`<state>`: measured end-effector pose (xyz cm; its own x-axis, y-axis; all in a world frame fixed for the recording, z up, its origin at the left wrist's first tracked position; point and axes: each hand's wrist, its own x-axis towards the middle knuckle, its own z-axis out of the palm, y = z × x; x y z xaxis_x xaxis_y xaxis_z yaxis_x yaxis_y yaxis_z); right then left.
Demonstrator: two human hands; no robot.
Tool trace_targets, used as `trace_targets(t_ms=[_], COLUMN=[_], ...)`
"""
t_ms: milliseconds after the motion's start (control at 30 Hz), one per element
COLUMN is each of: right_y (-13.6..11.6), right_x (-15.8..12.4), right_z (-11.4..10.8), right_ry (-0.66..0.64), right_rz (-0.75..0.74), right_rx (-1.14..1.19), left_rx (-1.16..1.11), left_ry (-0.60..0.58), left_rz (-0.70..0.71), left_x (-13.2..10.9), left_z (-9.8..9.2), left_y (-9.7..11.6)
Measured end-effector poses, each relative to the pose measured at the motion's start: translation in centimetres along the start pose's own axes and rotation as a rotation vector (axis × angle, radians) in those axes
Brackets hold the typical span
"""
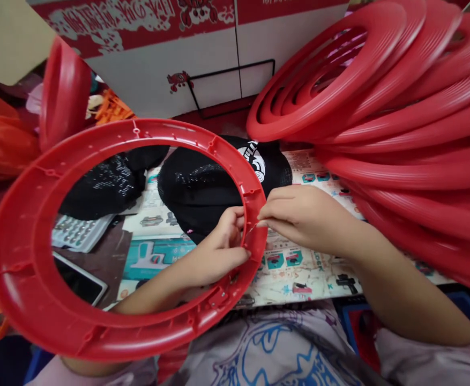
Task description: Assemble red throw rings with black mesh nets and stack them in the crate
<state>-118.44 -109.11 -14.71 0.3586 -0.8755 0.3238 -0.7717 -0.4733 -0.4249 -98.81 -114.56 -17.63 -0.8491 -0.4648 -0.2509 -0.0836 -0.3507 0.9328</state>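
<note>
A large red plastic ring (pixel 13 230) is tilted up in front of me, its hollow inner side with ribs and screw posts facing me. My left hand (pixel 218 249) reaches through the ring's opening and grips its right side, thumb on the inner face and fingers curled round the inner edge. At the same side, my right hand (pixel 299 217) pinches a thin thread-like strand, perhaps a wire, that runs into the ring's channel. Small metallic dots show in the channel lower down. Beneath the ring lies a black cap-like cloth (pixel 202 182) with a white print.
Many red rings (pixel 411 177) are stacked at the right. A white and red carton (pixel 146 80) with a black wire frame (pixel 230 69) stands behind. A calculator (pixel 82 231), a phone (pixel 80 279) and printed cardboard (pixel 299 268) lie below. Orange pieces (pixel 114 109) sit back left.
</note>
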Motion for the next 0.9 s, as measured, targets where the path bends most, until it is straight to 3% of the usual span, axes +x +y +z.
trace_targets(t_ms=[133, 467, 600, 767, 900], right_y=[0.0, -0.1, -0.2, -0.6, -1.4], right_x=[-0.1, -0.1, -0.3, -0.1, 0.3], right_z=[0.6, 0.4, 0.4, 0.7, 0.9], right_ry=[0.072, 0.005, 0.03, 0.022, -0.054], right_rz=[-0.099, -0.035, -0.051, 0.005, 0.109], right_rx=[-0.203, 0.04, 0.059, 0.096, 0.109], left_rx=[0.091, 0.209, 0.06, -0.061, 0.0], left_ry=[-0.072, -0.191, -0.182, -0.175, -0.192], left_rz=[-0.059, 0.02, 0.108, -0.039, 0.05], left_x=[-0.4, -0.9, -0.7, -1.0, -1.2], left_z=[-0.3, -0.4, 0.1, 0.2, -0.3], left_y=[-0.2, -0.2, 0.0, 0.4, -0.4])
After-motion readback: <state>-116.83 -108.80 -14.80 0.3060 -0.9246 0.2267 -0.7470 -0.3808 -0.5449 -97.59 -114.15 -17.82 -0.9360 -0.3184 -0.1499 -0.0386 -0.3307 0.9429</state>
